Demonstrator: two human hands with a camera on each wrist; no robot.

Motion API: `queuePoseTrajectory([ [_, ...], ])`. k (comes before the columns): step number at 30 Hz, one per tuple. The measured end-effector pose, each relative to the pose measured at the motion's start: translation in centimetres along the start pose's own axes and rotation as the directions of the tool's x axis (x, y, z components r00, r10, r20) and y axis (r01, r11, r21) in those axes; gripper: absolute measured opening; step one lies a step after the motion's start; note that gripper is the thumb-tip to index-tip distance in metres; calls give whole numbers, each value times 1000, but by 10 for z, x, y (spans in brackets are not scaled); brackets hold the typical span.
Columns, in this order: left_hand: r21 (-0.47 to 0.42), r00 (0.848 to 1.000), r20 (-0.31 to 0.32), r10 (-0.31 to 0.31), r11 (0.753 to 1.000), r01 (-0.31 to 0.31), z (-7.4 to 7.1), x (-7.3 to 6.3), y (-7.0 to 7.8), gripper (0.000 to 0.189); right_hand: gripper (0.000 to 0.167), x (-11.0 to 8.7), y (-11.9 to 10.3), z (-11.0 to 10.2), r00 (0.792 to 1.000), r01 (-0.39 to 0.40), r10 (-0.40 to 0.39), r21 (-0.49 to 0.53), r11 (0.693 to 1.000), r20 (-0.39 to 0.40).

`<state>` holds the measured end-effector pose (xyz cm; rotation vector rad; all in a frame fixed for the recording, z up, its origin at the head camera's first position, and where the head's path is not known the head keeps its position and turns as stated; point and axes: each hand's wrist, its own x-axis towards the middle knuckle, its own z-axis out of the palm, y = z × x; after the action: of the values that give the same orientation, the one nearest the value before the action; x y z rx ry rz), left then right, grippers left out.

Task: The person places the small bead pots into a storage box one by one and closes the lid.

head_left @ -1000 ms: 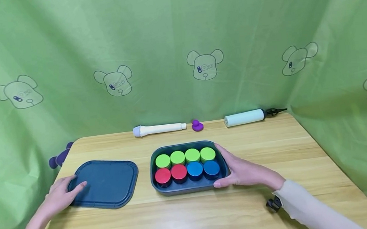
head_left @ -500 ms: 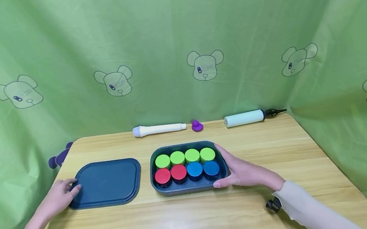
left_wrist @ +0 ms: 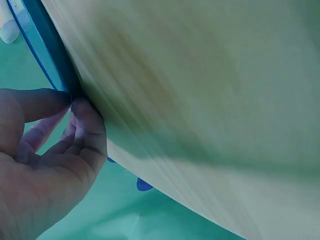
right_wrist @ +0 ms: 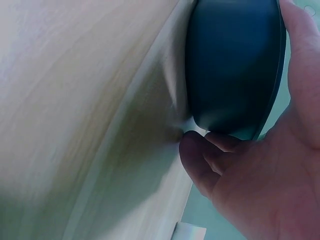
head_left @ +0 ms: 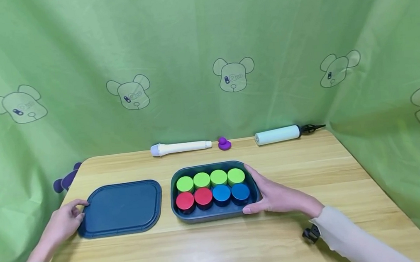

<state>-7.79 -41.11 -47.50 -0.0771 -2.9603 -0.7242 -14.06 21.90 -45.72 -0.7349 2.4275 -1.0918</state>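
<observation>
A dark blue rectangular lid [head_left: 123, 208] lies flat on the left of the table. At its left edge my left hand [head_left: 62, 223] pinches it between thumb and fingers, as the lid rim [left_wrist: 56, 50] in the left wrist view shows. To the right stands a matching box [head_left: 217, 216]. It holds green-topped round pieces [head_left: 201, 180] in the back row, with red-topped ones [head_left: 185, 200] and blue-topped ones [head_left: 221, 193] in front. My right hand [head_left: 275, 195] grips the box's right end, thumb at the front corner and fingers at the back. Its fingertips [right_wrist: 192, 145] lie against the box wall [right_wrist: 232, 65].
Along the back edge lie a white toy microphone [head_left: 181, 147], a small purple knobbed piece [head_left: 224, 144] and a pale blue hand pump [head_left: 278, 135] with a black nozzle. A purple object [head_left: 68, 178] shows at the left edge. Green curtains [head_left: 174, 67] surround the wooden table [head_left: 220, 250].
The lid has turned slightly and squared up, its right edge shifting a little toward the box. My left hand has drawn back from over it to its left edge. The right hand stays put.
</observation>
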Motion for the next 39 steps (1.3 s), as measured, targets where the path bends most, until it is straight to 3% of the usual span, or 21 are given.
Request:
queuePoseTrajectory([
  [12, -24, 998, 62, -10, 1000, 11, -6, 0, -5, 41, 129, 2, -1, 0, 1000, -1, 1, 15, 1000, 2],
  [17, -100, 995, 49, -84, 991, 88, -10, -4, -8, 43, 129, 3, 0, 2, 1000, -5, 5, 13, 1000, 2],
  [21, -231, 992, 2, -130, 965, 127, -10, -11, -10, 42, 129, 4, 0, 3, 1000, -11, 11, 16, 1000, 6],
  [25, -346, 986, -105, -128, 934, 84, -9, -20, -11, 39, 130, 4, -1, 3, 1000, -25, 25, 10, 1000, 8],
  [28, -407, 980, -144, -135, 911, 66, -9, -24, -10, 38, 130, 3, -2, 2, 999, -33, 33, 4, 999, 6],
  [31, -509, 980, -107, -167, 856, 91, -10, -28, -7, 38, 130, 0, -3, 1, 999, -46, 46, -5, 999, 4],
  [36, -710, 976, -36, -217, 692, 128, -13, -32, 5, 48, 130, -3, -5, 0, 997, -76, 77, -19, 997, 8],
  [39, -759, 975, -36, -217, 641, 115, -14, -33, 12, 49, 130, -4, -7, -1, 996, -84, 84, -32, 996, 11],
])
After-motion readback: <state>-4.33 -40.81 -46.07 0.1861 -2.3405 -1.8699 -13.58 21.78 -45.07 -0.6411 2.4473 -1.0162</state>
